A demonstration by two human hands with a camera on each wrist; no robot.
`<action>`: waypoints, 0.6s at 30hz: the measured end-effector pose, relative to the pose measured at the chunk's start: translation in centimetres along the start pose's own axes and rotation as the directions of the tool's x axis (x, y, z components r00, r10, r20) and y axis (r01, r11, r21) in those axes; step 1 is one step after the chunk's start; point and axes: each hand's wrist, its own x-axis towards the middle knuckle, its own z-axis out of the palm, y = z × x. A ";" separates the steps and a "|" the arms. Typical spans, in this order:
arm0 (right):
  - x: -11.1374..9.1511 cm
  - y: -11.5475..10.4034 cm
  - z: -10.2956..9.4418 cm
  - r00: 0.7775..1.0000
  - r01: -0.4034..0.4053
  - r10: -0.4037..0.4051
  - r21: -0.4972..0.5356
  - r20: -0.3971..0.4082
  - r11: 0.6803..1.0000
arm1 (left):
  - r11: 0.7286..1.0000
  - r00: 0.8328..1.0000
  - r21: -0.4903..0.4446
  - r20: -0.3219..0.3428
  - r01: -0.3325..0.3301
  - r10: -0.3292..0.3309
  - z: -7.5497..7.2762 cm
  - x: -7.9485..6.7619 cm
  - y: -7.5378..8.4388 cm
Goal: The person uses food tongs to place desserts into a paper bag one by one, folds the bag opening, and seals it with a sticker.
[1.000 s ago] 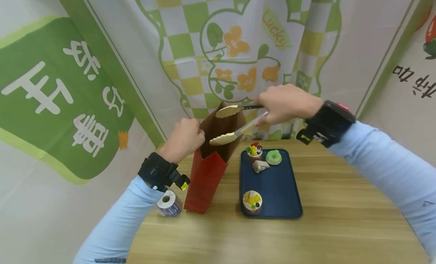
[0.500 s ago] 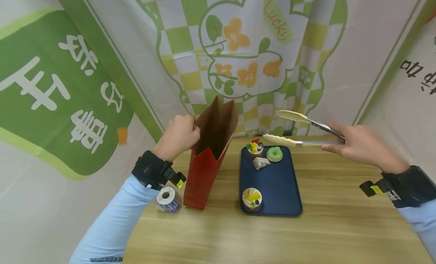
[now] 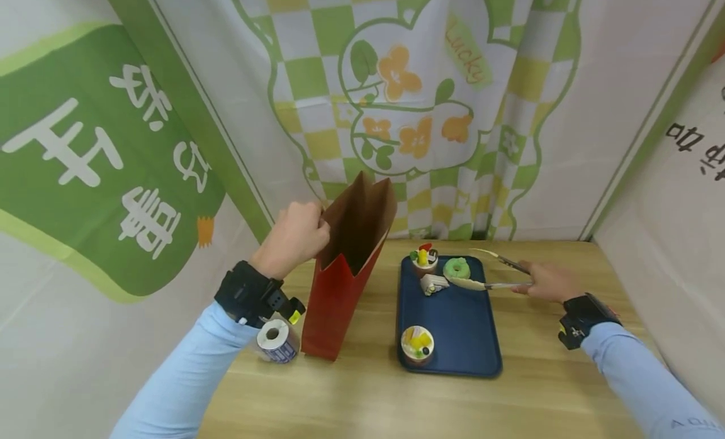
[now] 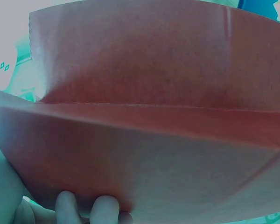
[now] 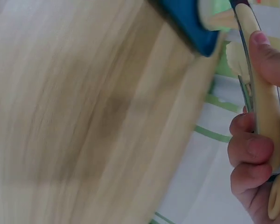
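My left hand (image 3: 294, 236) grips the left rim of a tall red paper bag (image 3: 333, 304), brown inside, which stands with its mouth open. In the left wrist view, fingertips (image 4: 105, 209) curl over the bag's wall (image 4: 130, 60). My right hand (image 3: 546, 282) holds food tongs (image 3: 506, 285) with cream tips spread apart, its fingers and thumb wrapped round the handle (image 5: 266, 107) in the right wrist view. One tong tip overlaps the near edge of a green donut (image 3: 456, 268), the other lies beyond it. The donut sits at the back of a dark blue tray (image 3: 453, 338).
Also on the tray are a fruit-topped cupcake (image 3: 424, 260), a cake slice (image 3: 433, 284) and another fruit-topped cupcake (image 3: 417, 343) near the front. A label roll (image 3: 278, 341) stands left of the bag on the wooden table (image 3: 396, 407). A patterned curtain (image 3: 419, 131) hangs behind.
My right hand has carried the tongs from over the bag's mouth out to the right, then down to the donut. My left hand stays on the bag's rim.
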 end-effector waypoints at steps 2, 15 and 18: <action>0.5 0.3 1.2 1.000 0.017 -0.017 -0.025 0.002 1.000 | 1.000 1.000 0.000 -0.001 -0.002 0.002 0.2 -0.2 -0.2; -0.3 -0.4 -1.0 0.999 0.021 -0.025 0.122 0.038 0.992 | 1.000 1.000 0.016 -0.001 -0.004 0.004 -0.2 0.0 -0.4; -1.7 -1.2 -3.4 1.000 0.022 -0.019 0.185 -0.017 0.982 | 1.000 1.000 0.015 0.008 0.001 -0.002 -0.2 0.0 -0.2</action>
